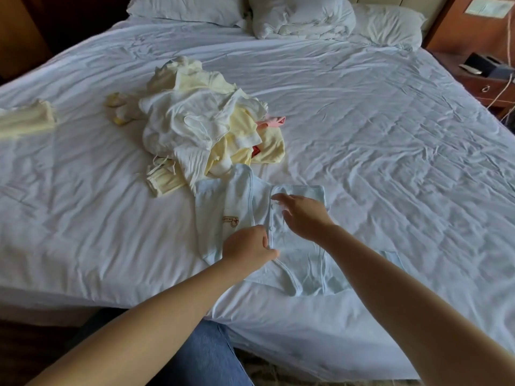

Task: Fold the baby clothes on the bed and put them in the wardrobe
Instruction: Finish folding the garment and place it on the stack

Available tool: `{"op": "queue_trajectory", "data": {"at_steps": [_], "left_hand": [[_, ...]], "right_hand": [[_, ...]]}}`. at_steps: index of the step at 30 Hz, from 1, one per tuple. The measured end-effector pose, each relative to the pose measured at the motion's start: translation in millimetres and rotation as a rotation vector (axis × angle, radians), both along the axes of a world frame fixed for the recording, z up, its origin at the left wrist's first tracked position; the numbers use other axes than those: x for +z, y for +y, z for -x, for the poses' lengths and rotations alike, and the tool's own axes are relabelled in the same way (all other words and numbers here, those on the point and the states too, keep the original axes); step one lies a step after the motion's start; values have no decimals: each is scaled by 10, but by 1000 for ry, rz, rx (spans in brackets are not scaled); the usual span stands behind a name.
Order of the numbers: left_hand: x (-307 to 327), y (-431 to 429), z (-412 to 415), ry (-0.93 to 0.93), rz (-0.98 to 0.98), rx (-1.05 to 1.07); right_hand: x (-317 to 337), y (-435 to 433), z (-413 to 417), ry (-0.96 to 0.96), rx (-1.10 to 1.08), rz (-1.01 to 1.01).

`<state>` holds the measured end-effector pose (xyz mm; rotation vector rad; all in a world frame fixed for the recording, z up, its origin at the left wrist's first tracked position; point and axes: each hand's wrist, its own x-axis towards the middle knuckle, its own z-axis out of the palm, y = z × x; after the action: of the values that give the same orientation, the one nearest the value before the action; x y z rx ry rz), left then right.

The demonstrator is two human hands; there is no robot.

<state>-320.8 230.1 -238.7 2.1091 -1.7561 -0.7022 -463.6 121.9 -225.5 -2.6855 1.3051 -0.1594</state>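
One pale blue baby bodysuit [237, 213] of thin soft cloth, snap-fronted, with a small embroidered mark on the chest, spread flat on the wrinkled white bed sheet [390, 140] close to the near edge of the mattress, neck end away, leg openings toward that edge. Pinched at the snap strip low on the front by the left hand [246, 247], fingers curled down and thumb stretched out across the cloth. Touched higher up by the right hand [302, 215], fingers nearly straight and loosely spread, tips at the upper snaps, nothing gripped. Under that hand, a folded-in flap with a straight top edge. Just beyond the bodysuit's far end and touching it, a loose heap of white and pale yellow baby clothes [206, 126], with a scrap of pink cloth [271, 120] poking out at its right and a ribbed pale yellow cuff [163, 183] trailing out at its near left. Well off to the left, alone, a folded pale yellow garment [26, 119], blurred. Broad bare sheet to the right of the bodysuit and behind the heap, up to three white pillows [301, 18] at the headboard. Beyond the right edge of the bed, a reddish wooden nightstand [486, 84] bearing a black box [486, 66], with a white cord [501, 89] hanging across its front. Below the near edge, a knee in blue jeans [206, 355] close against the bed.
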Motion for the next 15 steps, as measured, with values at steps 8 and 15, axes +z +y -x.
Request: {"op": "queue_trajectory", "data": {"at_steps": [8,15], "left_hand": [[-74,-159,142,-89,331,-345],[-389,-153,181,-505,63,-482]], "right_hand": [[-30,-65,417,-55,-270,-3],[-407,33,537,137,-236,-187]]}}
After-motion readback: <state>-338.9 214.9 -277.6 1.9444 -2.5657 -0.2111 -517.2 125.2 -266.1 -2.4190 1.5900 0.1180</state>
